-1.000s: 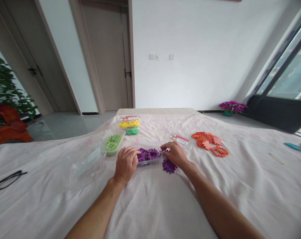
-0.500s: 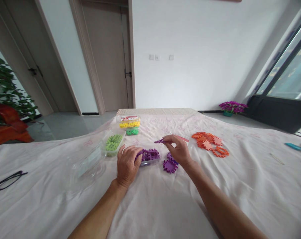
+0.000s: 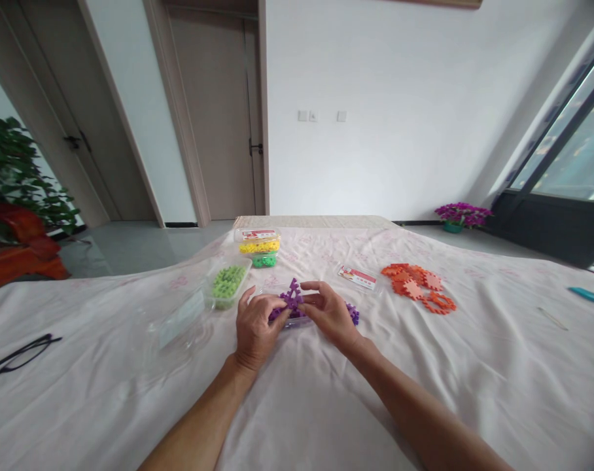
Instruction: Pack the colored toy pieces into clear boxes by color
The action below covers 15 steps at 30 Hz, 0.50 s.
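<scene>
Left hand [image 3: 258, 325] and right hand [image 3: 330, 316] together pinched a purple, toothed, triangular plastic piece [image 3: 294, 296] above the near clear plastic tub [image 3: 297, 323], where a slackened fingertip might have dropped it, whereas half a second earlier only the right hand had raised a purple piece.

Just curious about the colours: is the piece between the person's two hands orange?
No, the piece between the left hand and the right hand is purple.
</scene>
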Available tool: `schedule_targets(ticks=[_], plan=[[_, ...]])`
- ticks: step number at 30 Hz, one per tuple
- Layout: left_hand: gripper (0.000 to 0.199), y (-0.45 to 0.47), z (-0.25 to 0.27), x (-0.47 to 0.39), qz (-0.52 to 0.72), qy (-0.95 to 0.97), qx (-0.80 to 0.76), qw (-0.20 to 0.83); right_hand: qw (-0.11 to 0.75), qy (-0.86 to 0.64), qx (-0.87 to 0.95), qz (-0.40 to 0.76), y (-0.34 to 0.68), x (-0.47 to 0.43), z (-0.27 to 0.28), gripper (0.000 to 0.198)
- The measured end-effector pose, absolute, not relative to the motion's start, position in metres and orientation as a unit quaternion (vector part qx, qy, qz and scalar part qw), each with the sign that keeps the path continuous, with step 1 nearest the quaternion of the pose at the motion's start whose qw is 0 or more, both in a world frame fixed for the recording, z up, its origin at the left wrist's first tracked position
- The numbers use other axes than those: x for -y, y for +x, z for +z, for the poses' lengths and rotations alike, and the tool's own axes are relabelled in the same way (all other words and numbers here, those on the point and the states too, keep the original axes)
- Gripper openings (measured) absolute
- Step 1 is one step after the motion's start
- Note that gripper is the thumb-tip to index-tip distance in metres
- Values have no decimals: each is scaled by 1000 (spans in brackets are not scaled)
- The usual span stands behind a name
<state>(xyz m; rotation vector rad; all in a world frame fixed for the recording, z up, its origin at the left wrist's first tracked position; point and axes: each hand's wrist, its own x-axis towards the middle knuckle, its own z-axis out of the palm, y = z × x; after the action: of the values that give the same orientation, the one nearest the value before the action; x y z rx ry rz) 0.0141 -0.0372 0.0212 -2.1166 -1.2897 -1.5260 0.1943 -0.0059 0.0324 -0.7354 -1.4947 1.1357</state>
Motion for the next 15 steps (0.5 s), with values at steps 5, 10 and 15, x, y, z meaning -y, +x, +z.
schedule_targets(ticks=[5,10,15], plan=[[8,15,20,38,-520,-722,442,116,517,-318,569,555,188,11,37,38],[9,15,20,39,-484,-745,448,106,539,-377,580,480,193,10,43,26],[24,7,12,28,-469,-688,539,125,534,-434,675,265,211,-3,53,19]])
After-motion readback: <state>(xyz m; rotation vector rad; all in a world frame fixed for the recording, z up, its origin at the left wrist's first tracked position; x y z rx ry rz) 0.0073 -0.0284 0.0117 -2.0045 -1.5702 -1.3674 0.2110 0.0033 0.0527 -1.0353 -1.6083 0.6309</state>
